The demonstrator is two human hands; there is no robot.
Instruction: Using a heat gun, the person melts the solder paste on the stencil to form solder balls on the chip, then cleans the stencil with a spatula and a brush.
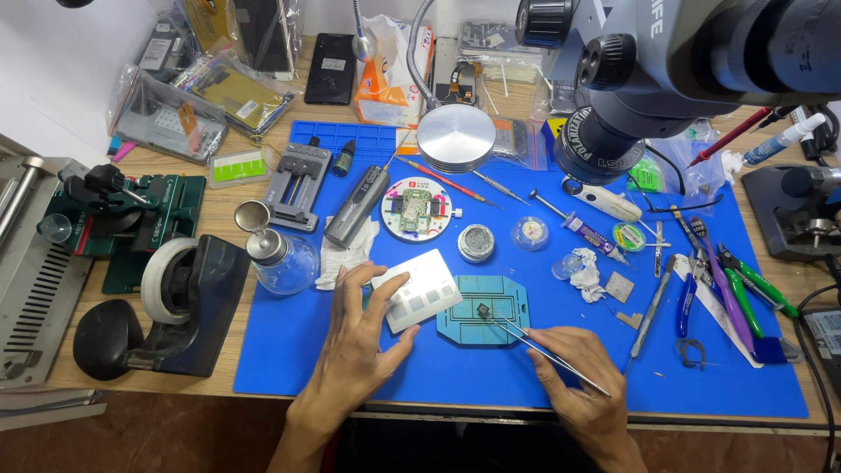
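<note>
A small dark chip (484, 307) is pinched in fine tweezers (547, 350), held closed by the right hand (574, 372), over the teal fixture plate (484, 309). At nine o'clock, a white tray (417, 289) is steadied by the left hand's (359, 346) spread fingers. A slackened pinch could flick the chip away.

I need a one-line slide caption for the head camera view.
Left hand on a white tray; right hand points tweezers at a chip on a teal fixture.
</note>
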